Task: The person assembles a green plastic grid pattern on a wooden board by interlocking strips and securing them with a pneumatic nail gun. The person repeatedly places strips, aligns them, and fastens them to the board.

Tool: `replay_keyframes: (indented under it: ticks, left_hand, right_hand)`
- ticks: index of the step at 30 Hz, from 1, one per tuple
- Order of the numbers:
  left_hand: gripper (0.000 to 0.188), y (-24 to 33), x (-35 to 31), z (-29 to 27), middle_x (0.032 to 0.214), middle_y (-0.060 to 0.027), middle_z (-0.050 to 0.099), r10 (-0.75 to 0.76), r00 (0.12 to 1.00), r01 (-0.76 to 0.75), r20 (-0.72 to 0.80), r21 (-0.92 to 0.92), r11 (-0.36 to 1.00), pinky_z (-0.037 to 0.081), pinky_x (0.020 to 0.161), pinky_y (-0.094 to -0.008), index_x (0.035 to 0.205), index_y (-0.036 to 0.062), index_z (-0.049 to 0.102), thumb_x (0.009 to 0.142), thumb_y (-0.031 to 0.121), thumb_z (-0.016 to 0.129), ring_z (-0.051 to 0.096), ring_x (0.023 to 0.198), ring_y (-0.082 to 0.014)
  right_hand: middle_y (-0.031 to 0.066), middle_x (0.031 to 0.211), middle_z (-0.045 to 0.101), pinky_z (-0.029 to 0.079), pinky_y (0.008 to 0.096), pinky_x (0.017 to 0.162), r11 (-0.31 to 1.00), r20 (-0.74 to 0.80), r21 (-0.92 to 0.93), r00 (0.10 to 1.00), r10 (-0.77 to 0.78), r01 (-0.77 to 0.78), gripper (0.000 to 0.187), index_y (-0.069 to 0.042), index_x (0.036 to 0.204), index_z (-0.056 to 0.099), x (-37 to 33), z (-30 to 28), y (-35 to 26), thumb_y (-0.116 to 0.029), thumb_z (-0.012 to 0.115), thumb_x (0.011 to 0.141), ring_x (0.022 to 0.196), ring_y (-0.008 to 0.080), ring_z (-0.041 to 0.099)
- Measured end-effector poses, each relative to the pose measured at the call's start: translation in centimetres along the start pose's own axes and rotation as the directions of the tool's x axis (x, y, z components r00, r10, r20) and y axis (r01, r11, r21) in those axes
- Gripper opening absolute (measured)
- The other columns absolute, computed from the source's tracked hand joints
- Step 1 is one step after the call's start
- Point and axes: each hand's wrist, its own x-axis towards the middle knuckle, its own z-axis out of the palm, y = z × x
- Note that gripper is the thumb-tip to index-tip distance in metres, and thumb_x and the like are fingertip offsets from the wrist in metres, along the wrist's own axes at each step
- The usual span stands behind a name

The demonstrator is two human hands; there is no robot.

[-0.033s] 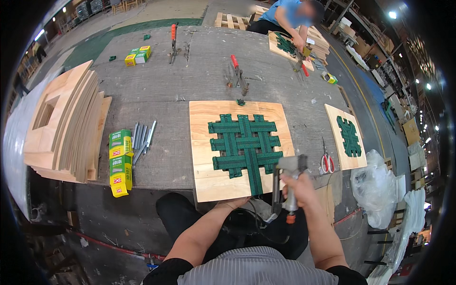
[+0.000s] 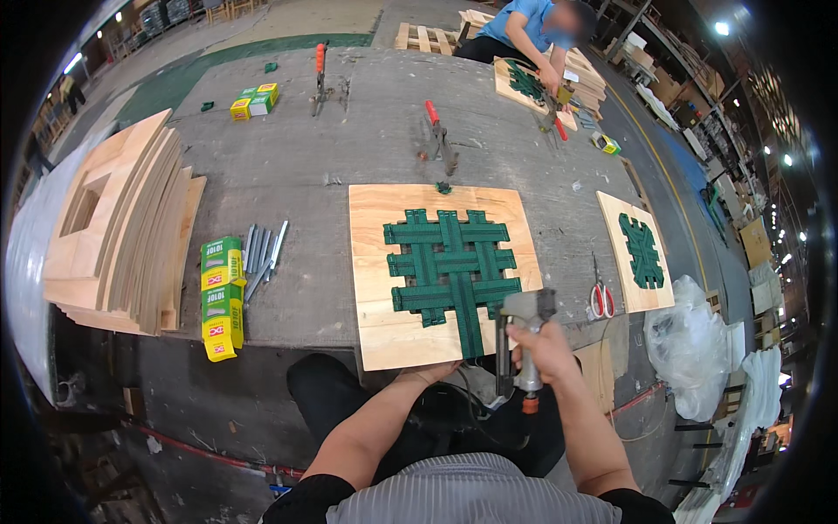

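A square plywood board [image 2: 377, 336] lies in front of me at the table's near edge. Green webbing straps [image 2: 445, 262] are woven across its middle, and one longer strap runs down to the near edge. My right hand [image 2: 546, 351] is closed round the handle of a pneumatic staple gun [image 2: 522, 306], held over the board's near right corner beside the long strap. At the near edge, close to that strap's end, my left hand [image 2: 432, 373] reaches under the board. Its fingers are hidden there.
Left are stacked plywood boards [image 2: 113, 236], staple boxes [image 2: 223, 297] and staple strips [image 2: 264, 253]. Toggle clamps [image 2: 436, 140] stand beyond the board. Scissors [image 2: 601, 297] and another webbed board [image 2: 635, 253] lie right. A co-worker [image 2: 524, 35] works at the far side.
My right hand and the staple gun have shifted slightly left, toward the long strap. The board and my left hand stay nearly in place.
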Motion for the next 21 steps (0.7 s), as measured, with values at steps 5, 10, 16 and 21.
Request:
replay_keyframes:
  ticks: [5,10,16,21]
  left_hand:
    - [0.042,0.1,-0.1,-0.5,0.124,-0.0107,0.067,-0.073,0.997,0.075,0.034,-0.062,0.995,0.05,0.098,-0.0493,0.122,0.0163,0.064,0.098,0.048,0.049,0.063,0.115,-0.0337]
    - [0.053,0.3,0.7,-2.2,0.136,-0.0102,0.06,-0.128,0.958,0.147,0.258,-0.056,0.987,0.047,0.106,-0.0471,0.136,0.015,0.053,0.103,0.052,0.034,0.057,0.126,-0.0295]
    - [0.053,0.1,1.0,-1.6,0.139,-0.0105,0.058,-0.085,0.923,-0.079,0.375,0.402,0.912,0.045,0.109,-0.0463,0.138,0.0146,0.051,0.105,0.05,0.031,0.055,0.129,-0.0281]
    - [0.052,-3.1,0.3,2.9,0.138,-0.0111,0.06,0.114,0.979,-0.194,0.169,0.946,0.26,0.046,0.109,-0.0457,0.137,0.0141,0.052,0.106,0.049,0.03,0.056,0.129,-0.0285]
  right_hand:
    - [0.0039,0.081,0.064,0.047,0.0285,0.045,0.993,0.1,-0.121,0.995,0.0,0.012,0.018,0.0,0.106,0.063,0.1,2.7,-0.3,-0.01,0.071,0.094,0.053,0.0116,0.06]
    - [0.0037,0.084,0.064,0.045,0.0265,0.044,0.984,0.12,-0.174,0.993,-0.007,0.028,0.019,0.001,0.108,0.062,0.4,3.4,-0.1,-0.009,0.07,0.095,0.053,0.0102,0.058]
    - [0.003,0.082,0.063,0.045,0.026,0.044,0.976,0.117,-0.218,0.993,-0.003,0.029,0.02,0.001,0.109,0.062,-0.1,3.7,0.3,-0.009,0.07,0.094,0.053,0.0097,0.058]
    - [0.0022,0.08,0.063,0.044,0.0258,0.044,0.977,0.136,-0.21,0.99,-0.018,0.047,0.021,0.001,0.111,0.061,0.1,4.7,-0.7,-0.008,0.07,0.094,0.052,0.009,0.057]
